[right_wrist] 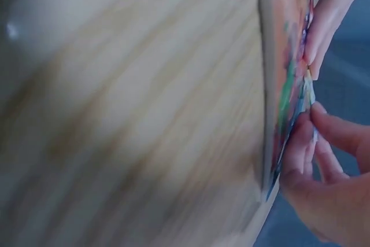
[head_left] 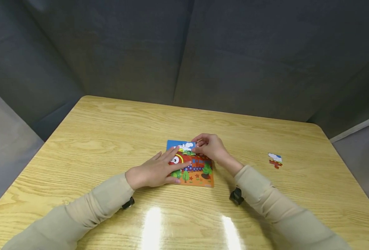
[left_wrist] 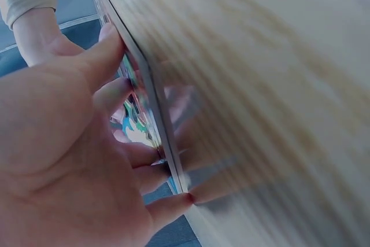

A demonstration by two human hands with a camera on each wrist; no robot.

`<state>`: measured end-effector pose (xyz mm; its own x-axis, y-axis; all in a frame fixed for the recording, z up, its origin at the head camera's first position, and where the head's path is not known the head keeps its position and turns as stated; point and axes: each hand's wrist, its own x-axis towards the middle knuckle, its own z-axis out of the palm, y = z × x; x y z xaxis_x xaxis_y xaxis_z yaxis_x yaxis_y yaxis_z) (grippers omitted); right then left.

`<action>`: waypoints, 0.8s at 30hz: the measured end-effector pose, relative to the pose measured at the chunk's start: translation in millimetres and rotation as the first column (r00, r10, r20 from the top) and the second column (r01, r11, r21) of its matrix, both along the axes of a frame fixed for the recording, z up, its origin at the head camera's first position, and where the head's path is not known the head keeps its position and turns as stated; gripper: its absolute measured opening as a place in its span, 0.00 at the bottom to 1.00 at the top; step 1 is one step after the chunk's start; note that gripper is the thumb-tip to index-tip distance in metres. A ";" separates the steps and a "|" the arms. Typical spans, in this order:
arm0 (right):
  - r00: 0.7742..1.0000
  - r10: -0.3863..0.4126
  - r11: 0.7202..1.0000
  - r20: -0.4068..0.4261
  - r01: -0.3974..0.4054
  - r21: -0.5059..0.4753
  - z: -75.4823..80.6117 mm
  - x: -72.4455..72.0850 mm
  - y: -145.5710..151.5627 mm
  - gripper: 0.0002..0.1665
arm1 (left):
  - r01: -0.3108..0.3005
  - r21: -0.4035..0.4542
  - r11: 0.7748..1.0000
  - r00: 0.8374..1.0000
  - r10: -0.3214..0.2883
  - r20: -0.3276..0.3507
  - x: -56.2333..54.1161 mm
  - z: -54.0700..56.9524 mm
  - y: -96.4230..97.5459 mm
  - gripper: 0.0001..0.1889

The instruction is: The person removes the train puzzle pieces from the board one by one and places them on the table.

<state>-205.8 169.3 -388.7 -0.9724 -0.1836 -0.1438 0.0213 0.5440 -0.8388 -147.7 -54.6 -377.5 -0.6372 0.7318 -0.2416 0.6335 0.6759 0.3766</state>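
Note:
A flat, colourful jigsaw puzzle (head_left: pixel 200 180) with a red cartoon train lies on the wooden table. My left hand (head_left: pixel 159 170) is spread over its left part, fingers straight and resting on the picture; in the left wrist view the fingers (left_wrist: pixel 107 56) reach over the board's edge. My right hand (head_left: pixel 214 149) is at the puzzle's upper right, pinching a puzzle piece (head_left: pixel 189 147) with white cloud and green on it between thumb and fingers. In the right wrist view this piece (right_wrist: pixel 309 93) stands tilted up from the board, close to the left fingertips.
One loose puzzle piece (head_left: pixel 275 160) with blue, white and red on it lies on the table (head_left: pixel 109 128) to the right. Dark grey curtains (head_left: pixel 140 52) hang behind the table's far edge.

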 end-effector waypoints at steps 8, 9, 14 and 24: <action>0.996 0.074 0.996 -0.050 -0.076 -0.045 -3.7 -1.0 0.4 0.16 | -0.005 0.004 1.000 1.000 0.005 0.005 -1.8 -1.9 -1.1 0.34; 0.995 0.081 0.996 -0.057 -0.084 -0.039 -3.8 -1.3 0.8 0.16 | -0.004 0.006 1.000 1.000 0.004 0.004 -1.9 -2.2 -1.2 0.34; 0.994 0.089 0.995 -0.070 -0.092 -0.042 1.8 -1.7 15.4 0.16 | -0.008 0.011 1.000 1.000 0.008 0.018 -1.1 -1.5 -0.5 0.33; 1.000 -0.013 0.999 -0.015 0.013 0.034 12.7 -0.3 106.8 0.17 | -0.013 -0.007 1.000 1.000 0.013 0.015 0.5 -1.8 -1.0 0.34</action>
<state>-206.1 276.1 -376.1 -0.9768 -0.1660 -0.1354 0.0164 0.5724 -0.8198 -147.2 -55.6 -379.3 -0.6431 0.7216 -0.2562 0.6185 0.6868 0.3818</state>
